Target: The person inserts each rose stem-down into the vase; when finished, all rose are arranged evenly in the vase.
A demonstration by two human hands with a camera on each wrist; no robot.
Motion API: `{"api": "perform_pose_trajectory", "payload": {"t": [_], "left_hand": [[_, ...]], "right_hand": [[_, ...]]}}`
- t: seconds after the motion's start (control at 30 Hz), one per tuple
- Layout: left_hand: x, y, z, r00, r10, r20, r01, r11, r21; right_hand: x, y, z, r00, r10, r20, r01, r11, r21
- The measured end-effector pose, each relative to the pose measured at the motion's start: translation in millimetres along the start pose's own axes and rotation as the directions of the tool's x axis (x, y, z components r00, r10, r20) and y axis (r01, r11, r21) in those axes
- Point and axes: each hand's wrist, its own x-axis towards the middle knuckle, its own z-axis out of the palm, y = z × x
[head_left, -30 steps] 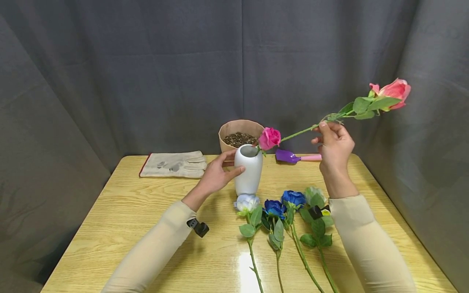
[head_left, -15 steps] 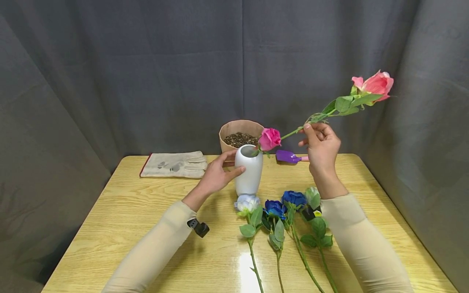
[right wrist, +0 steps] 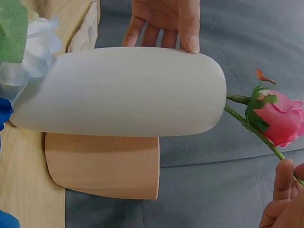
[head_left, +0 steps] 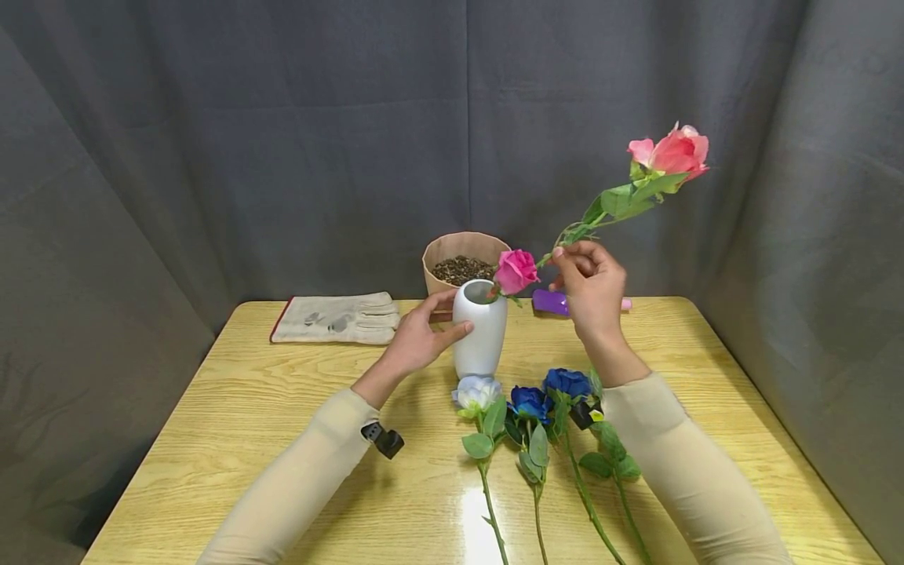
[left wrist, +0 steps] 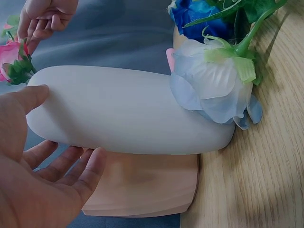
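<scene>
A white vase stands upright near the middle of the table, my left hand holding its side, thumb in front and fingers behind. Out of its mouth leans a magenta rose, its bloom just past the rim. My right hand pinches the stem of a coral-pink rose, bloom up and to the right. In the right wrist view that rose's stem runs down behind the magenta bloom to the vase mouth, beside the other stem. The stem's lower end is hidden.
Behind the vase is a brown pot of soil. A work glove lies left, a purple trowel back right, partly behind my right hand. In front lie a whitish rose, two blue roses and another leafy stem.
My right hand has moved left and slightly down with the coral-pink rose, bringing it closer to the vase and steeper. My left hand and the vase have stayed put.
</scene>
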Motion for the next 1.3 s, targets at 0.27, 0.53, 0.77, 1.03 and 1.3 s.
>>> {"api": "perform_pose_trajectory", "payload": {"t": [0.27,0.53,0.77,1.03,1.3], "left_hand": [[-0.4,0.9,0.4,1.000,-0.004,0.002,0.004,1.000,0.003],[1.3,-1.0,-0.8,1.000,0.000,0.005,0.000,1.000,0.000],[1.4,-4.1,-2.1,1.000,-0.010,0.004,0.010,1.000,0.000],[2.7,-4.9,-3.7,1.000,-0.006,-0.001,0.006,1.000,0.003],[2.5,-3.0,-4.0,1.000,-0.016,0.000,0.016,1.000,-0.003]], "right_hand": [[-2.1,7.8,4.5,0.994,0.051,0.095,-0.048,0.998,-0.037],[-3.6,13.9,10.3,0.986,0.094,0.137,-0.090,0.995,-0.032],[-4.4,20.2,14.4,0.970,0.116,0.212,-0.105,0.993,-0.062],[-3.6,25.8,20.7,0.954,0.121,0.274,-0.092,0.989,-0.116],[-4.6,32.9,25.0,0.938,0.105,0.331,-0.059,0.988,-0.145]]}}
